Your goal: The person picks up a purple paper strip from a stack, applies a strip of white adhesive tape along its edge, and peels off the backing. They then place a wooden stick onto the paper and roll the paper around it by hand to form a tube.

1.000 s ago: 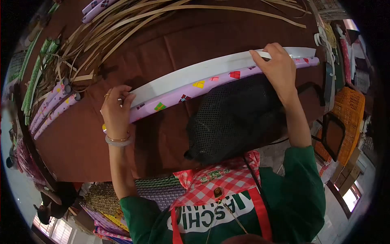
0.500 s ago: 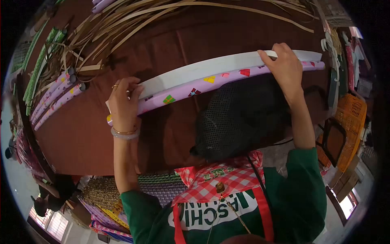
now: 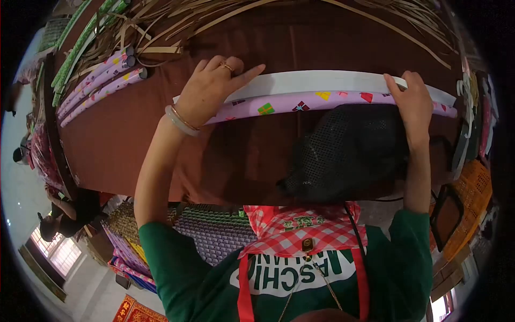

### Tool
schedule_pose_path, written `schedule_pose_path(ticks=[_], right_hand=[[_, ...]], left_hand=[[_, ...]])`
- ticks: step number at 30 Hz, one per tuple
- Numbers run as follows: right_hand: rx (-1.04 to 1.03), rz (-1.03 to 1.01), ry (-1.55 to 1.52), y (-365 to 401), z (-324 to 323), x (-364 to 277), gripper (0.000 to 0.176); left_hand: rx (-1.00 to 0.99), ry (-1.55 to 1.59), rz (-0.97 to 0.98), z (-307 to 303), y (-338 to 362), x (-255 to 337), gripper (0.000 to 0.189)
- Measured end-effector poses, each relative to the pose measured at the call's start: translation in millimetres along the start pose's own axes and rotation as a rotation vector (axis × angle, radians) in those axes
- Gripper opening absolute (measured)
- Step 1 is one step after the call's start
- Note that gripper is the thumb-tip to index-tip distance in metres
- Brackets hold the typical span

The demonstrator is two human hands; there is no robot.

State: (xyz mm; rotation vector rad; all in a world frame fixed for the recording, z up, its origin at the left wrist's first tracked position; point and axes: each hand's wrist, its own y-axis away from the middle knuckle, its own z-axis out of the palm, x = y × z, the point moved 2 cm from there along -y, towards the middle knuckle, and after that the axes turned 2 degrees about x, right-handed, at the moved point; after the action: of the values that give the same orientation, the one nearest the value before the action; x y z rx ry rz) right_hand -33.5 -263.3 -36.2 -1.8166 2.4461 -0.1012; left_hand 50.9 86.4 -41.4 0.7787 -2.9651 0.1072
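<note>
A long roll of lilac wrapping paper (image 3: 284, 104) with coloured gift-box prints lies across the brown-covered table (image 3: 252, 139). Its white inner side shows as a strip (image 3: 316, 80) along the far edge. My left hand (image 3: 206, 88) covers the roll near its left end, fingers curled over the far side and thumb stretched along the strip; the fingertips are hidden. Towards the right end, my right hand (image 3: 413, 102) pinches the white strip between thumb and fingers. A black mesh-covered object (image 3: 343, 153) sits on the near side of the roll, close to my right hand.
Lilac rolls (image 3: 99, 83) and green rolls (image 3: 88, 45) lie at the far left. Loose brown strips (image 3: 225, 16) spread along the back. Stacked rolls (image 3: 214, 228) stand below the table's near edge. An orange woven chair (image 3: 475, 185) is at right, another person (image 3: 70, 214) at lower left.
My left hand has moved up and right across the roll, its thumb now extended. My right hand keeps its pinch on the strip. The whole view has shifted, moving the table scene rightward.
</note>
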Motion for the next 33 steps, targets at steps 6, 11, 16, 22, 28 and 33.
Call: schedule_pose_path(ticks=[6, 11, 16, 22, 28, 33], right_hand=[[-0.020, 0.018, -0.040, 1, 0, 1, 0.038], [0.097, -0.042, -0.081, 3, 6, 5, 0.037], [0.100, -0.055, -0.066, 4, 4, 5, 0.036], [0.115, -0.042, -0.068, 5, 8, 5, 0.036], [0.120, -0.045, -0.062, 5, 7, 4, 0.035], [0.135, -0.041, -0.071, 6, 11, 7, 0.033]], left_hand=[[-0.008, -0.151, 0.169, 0, -2, -3, 0.053], [-0.138, -0.433, 0.273, -10, -6, 11, 0.058], [-0.139, -0.377, 0.441, -24, -26, 15, 0.034], [-0.008, 0.031, 0.393, -18, -55, 16, 0.020], [0.109, 0.086, 0.381, 7, -102, 48, 0.035], [0.123, -0.015, 0.456, 18, -109, 56, 0.038]])
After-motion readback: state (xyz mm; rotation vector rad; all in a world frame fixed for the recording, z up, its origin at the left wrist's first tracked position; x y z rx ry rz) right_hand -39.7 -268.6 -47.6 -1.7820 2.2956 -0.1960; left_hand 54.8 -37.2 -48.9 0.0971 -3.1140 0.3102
